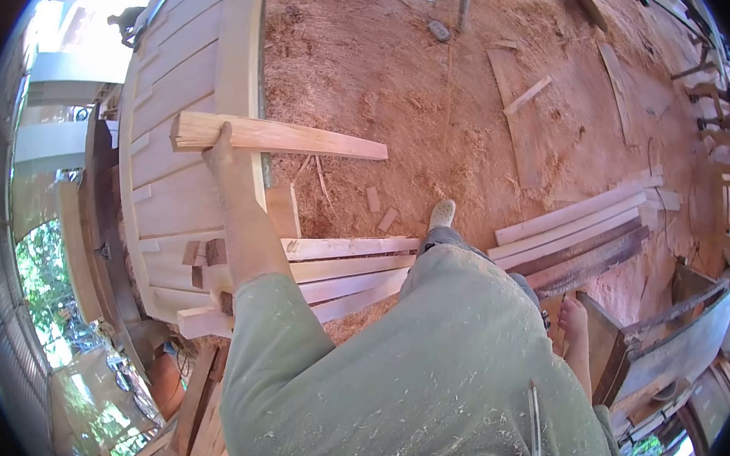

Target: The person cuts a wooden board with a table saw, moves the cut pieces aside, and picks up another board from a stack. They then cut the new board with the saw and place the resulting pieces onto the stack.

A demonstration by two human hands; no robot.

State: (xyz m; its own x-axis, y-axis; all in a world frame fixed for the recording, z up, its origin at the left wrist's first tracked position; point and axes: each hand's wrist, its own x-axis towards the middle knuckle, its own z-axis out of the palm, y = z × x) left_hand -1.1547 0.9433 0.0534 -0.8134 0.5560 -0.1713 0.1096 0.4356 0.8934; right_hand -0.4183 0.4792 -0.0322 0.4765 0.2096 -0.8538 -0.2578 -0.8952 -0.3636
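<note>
Gripping wooden slat [278,138] by its end, my left hand [217,152] wrapped round | right hand [572,317] hanging, fingers unclear | overhang may twist it free

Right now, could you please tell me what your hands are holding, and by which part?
The left hand grips a wooden strip near one end; the right hand holds nothing.

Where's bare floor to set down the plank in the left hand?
Open sawdust floor lies between the panelled door and the flat board. Crowded: the slats below the plank in the left hand, and the plank stack right of the shoe.
</note>
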